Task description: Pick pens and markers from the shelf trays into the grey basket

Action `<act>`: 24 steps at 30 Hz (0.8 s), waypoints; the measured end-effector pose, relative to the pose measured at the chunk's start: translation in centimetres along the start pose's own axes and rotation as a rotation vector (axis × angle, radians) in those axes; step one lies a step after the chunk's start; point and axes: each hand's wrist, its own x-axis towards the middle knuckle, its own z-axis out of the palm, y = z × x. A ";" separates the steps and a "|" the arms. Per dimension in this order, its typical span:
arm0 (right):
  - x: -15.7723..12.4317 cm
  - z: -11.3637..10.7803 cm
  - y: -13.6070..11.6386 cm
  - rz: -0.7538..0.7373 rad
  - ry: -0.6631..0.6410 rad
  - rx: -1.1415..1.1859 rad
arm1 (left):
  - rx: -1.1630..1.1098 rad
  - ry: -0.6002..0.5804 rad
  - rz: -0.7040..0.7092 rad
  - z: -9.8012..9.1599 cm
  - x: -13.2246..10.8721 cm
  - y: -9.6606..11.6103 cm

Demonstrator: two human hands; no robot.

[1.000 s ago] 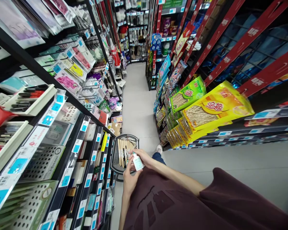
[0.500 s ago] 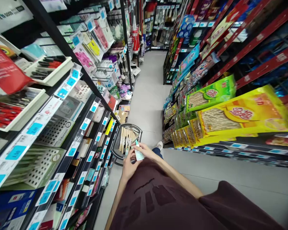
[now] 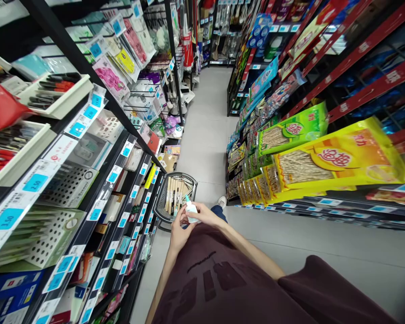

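Note:
A small white bottle with a teal cap sits upright between both of my hands, low in the middle of the view. My right hand wraps it from the right side. My left hand pinches it from below and the left with bent fingers. Just beyond the bottle on the floor stands a dark shopping basket holding several long packaged items.
Stationery shelves with blue price tags run along my left. Snack shelves with yellow and green bags line the right. A grey floor aisle runs ahead between them. My shoe shows by the basket.
The view tilted and shifted slightly. The bottle turned from tilted to more upright between my hands, cap now pointing up. Both hands kept hold of it.

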 end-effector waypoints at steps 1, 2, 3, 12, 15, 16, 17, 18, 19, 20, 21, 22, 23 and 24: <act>0.0 0.0 0.1 -0.002 -0.007 -0.013 | 0.012 -0.001 -0.006 0.0 0.0 -0.1; 0.0 -0.1 0.2 -0.002 -0.012 -0.026 | 0.026 0.001 -0.007 0.0 0.0 -0.2; 0.0 -0.1 0.4 -0.001 -0.014 -0.033 | 0.038 0.004 -0.005 0.0 0.0 -0.3; 0.2 -0.2 0.6 -0.042 0.016 -0.207 | 0.063 0.004 -0.012 -0.3 0.2 -0.6; 0.1 0.0 0.6 -0.027 -0.007 -0.248 | 0.063 0.006 -0.006 -0.4 0.3 -0.5; 0.0 0.1 0.6 -0.017 -0.021 -0.246 | 0.067 0.005 -0.005 -0.4 0.3 -0.4; 0.0 0.2 0.6 -0.007 -0.035 -0.244 | 0.070 0.004 -0.006 -0.5 0.2 -0.4; 0.0 0.3 0.5 -0.001 -0.052 -0.250 | 0.075 0.006 -0.007 -0.5 0.2 -0.4; 0.0 0.4 0.4 0.000 -0.077 -0.268 | 0.081 0.010 -0.005 -0.6 0.1 -0.4; 0.0 0.4 0.2 -0.001 -0.107 -0.299 | 0.088 0.015 -0.002 -0.7 0.1 -0.4; 0.0 0.4 0.0 -0.002 -0.137 -0.339 | 0.098 0.022 0.005 -0.8 0.0 -0.4; 0.0 0.4 -0.3 -0.002 -0.162 -0.382 | 0.111 0.026 0.012 -0.9 -0.1 -0.5; 0.0 0.5 -0.6 0.003 -0.181 -0.422 | 0.123 0.027 0.018 -1.0 -0.2 -0.5; 0.0 0.5 -0.8 0.010 -0.190 -0.453 | 0.132 0.026 0.023 -1.1 -0.2 -0.6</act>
